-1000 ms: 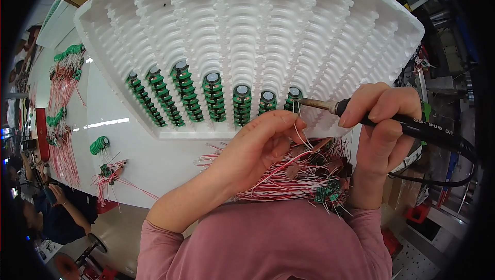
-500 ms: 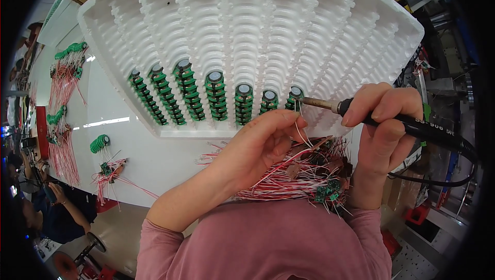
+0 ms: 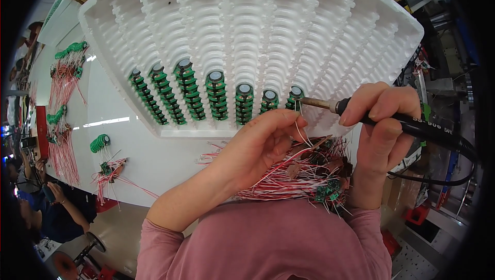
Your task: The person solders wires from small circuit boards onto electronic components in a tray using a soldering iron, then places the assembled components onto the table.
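In my right hand (image 3: 381,117) is a black soldering iron (image 3: 420,128), its metal barrel pointing left. The tip meets the top round green circuit board (image 3: 296,93) in a short row standing in the white foam tray (image 3: 330,38). My left hand (image 3: 276,133) is closed, thumb and forefinger pinching thin white wires (image 3: 300,120) that run up to that board. Whether the wire end touches the board under the tip is too small to tell. Below both hands lies a heap of red and white wires (image 3: 278,179) with small green boards (image 3: 328,191) among them.
Several more rows of round boards (image 3: 216,97) stand in the tray's grooves. Wired board bundles (image 3: 64,146) lie along the table's left, with a smaller bundle (image 3: 109,169) nearer. The iron's black cable (image 3: 464,172) loops at the right. Another person's arm (image 3: 69,205) shows at far left.
The right hand has shifted very slightly left with the soldering iron; its tip stays at the same board. The left hand keeps its place.
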The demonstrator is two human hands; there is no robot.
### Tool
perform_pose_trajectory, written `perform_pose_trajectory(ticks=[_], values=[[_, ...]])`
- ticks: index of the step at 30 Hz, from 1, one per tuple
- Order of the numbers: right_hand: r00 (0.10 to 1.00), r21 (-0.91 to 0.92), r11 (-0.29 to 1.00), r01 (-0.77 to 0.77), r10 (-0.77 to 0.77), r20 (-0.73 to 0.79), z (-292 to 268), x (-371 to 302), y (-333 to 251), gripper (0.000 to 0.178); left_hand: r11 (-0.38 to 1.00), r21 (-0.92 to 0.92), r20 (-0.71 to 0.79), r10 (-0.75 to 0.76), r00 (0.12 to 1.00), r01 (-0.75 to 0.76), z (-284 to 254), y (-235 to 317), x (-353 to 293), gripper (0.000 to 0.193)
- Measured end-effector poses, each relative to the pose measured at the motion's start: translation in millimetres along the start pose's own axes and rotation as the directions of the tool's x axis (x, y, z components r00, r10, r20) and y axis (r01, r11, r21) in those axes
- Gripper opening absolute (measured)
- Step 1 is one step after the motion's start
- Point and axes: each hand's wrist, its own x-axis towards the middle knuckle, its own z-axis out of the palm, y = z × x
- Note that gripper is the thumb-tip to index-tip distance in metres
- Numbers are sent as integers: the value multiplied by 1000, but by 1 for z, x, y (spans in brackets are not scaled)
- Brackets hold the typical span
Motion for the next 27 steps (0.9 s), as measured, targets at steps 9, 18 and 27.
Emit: perform_pose_trajectory(ticks=[9, 18, 27], values=[[1000, -34, 999, 16, -15, 12, -4, 0, 0, 29, 1000, 10, -9, -3, 1000, 3, 0, 0, 0, 19], [999, -46, 998, 35, -34, 23, -5, 2, -1, 30, 999, -14, -13, -36, 999, 36, -1, 1, -1, 18], [997, -23, 996, 83, -83, 7, -16, 1, -7, 28, 997, 20, 15, -77, 997, 77, 2, 2, -5, 20]])
